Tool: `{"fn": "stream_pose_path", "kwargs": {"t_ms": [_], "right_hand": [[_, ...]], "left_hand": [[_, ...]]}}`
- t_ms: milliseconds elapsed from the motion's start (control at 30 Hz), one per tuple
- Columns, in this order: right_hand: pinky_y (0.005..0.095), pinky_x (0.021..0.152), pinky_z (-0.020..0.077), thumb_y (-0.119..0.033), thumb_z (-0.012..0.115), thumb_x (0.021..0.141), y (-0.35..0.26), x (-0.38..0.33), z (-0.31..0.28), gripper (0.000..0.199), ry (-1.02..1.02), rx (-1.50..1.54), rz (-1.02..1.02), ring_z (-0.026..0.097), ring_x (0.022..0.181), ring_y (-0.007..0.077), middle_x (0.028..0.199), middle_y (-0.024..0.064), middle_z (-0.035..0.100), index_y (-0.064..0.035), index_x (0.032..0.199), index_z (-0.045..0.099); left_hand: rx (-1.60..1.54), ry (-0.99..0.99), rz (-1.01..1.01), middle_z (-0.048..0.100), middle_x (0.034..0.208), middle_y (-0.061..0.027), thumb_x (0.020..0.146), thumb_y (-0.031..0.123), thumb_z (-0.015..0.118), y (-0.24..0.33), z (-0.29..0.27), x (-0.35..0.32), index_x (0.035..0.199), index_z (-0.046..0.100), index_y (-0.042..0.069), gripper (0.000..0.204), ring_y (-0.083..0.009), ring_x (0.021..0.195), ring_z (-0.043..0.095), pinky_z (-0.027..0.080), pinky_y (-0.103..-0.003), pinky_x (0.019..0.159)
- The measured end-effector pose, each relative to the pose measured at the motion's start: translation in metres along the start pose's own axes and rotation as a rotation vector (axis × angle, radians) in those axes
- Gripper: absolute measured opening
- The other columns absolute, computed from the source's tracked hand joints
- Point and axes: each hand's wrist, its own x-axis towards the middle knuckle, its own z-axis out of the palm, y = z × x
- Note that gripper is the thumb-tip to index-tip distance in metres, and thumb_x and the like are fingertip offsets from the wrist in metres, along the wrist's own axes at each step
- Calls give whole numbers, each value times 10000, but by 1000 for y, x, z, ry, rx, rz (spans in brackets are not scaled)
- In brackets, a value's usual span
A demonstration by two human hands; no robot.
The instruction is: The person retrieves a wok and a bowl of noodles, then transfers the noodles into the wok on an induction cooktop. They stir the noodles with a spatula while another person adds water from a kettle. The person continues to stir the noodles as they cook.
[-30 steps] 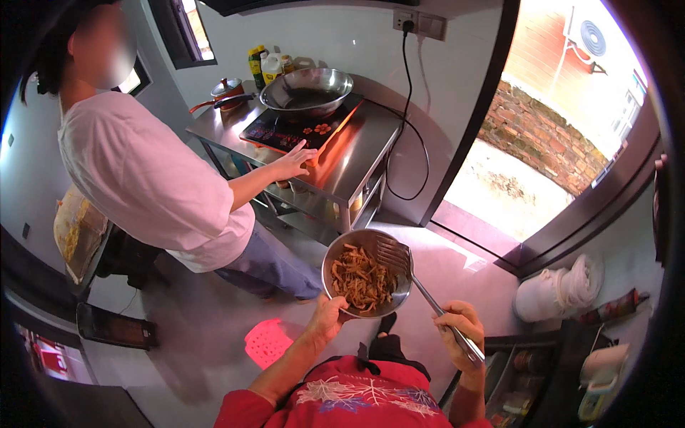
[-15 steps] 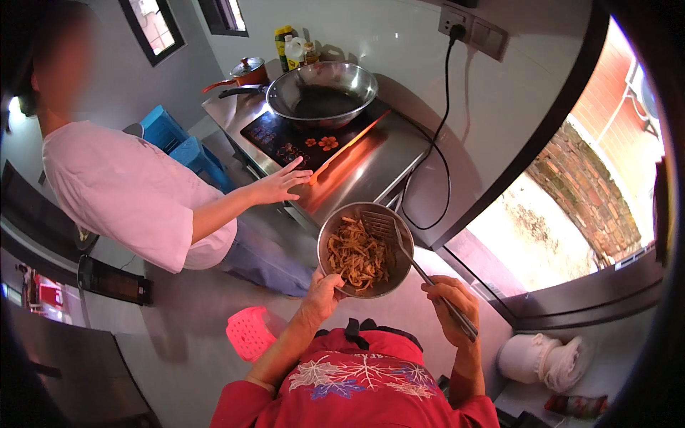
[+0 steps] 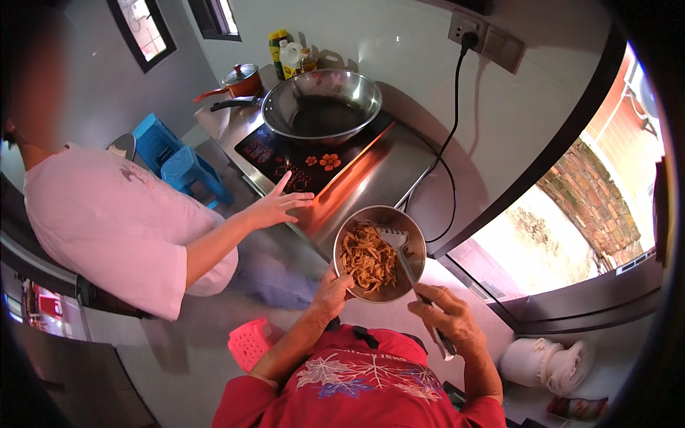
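Observation:
My left hand [image 3: 332, 294] grips the near-left rim of a steel bowl [image 3: 417, 274], thumb over the edge. Brown shredded strips of food [image 3: 367, 258] fill much of it. My right hand [image 3: 449, 315] is closed round the dark handle of a slotted spatula [image 3: 404, 258], whose metal head rests in the bowl against the food. Beyond the bowl, a wide steel wok [image 3: 321, 107] stands on a black induction cooktop [image 3: 285, 160]; its inside looks bare. Another person's hand [image 3: 282, 205] reaches over the cooktop's near edge, fingers spread.
A person in a pale shirt [image 3: 121, 221] stands at my left. Bottles [image 3: 290, 57] and a lidded orange saucepan [image 3: 242, 80] stand behind the wok. A black power cord [image 3: 454, 143] hangs from the wall socket. Blue stools [image 3: 187, 167] and a pink basket [image 3: 250, 344] are on the floor.
The bowl has shifted slightly right in view. The spatula's head has turned and my right hand has moved lower along the bowl's side. The other person's hand stays by the cooktop.

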Motion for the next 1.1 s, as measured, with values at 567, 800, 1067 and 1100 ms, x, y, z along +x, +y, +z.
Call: {"fn": "stream_pose_path", "kwargs": {"t_ms": [567,800,1067,1100], "right_hand": [[362,766,559,17,634,713,-42,2,14,332,60,-43,253,618,999,316,1184,175,565,-66,1034,618],[377,749,559,-36,644,715,-25,1,12,311,-19,-59,148,606,1007,327,1218,182,529,-61,1024,612],[362,771,551,-47,674,620,-6,-39,-58,354,-291,-147,-110,594,1007,308,1184,160,517,-52,961,581],[354,774,551,-55,655,640,-3,-47,-67,303,-336,-161,-117,594,1007,301,1165,169,517,-39,930,571]], "left_hand": [[27,-125,-34,604,1033,-107,696,-80,442,4,-34,42,1185,482,14,499,-228,869,645,597,-407,696],[113,-133,-118,578,1077,-67,672,-67,444,-8,-13,38,1274,433,26,609,-179,936,597,523,-287,766],[109,-119,-79,574,904,-72,679,-36,469,-41,35,38,1060,533,-10,387,-202,747,624,576,-353,595],[78,-95,-94,573,898,-73,680,-37,468,-53,40,38,1047,536,-11,375,-204,734,623,576,-354,594]]}}
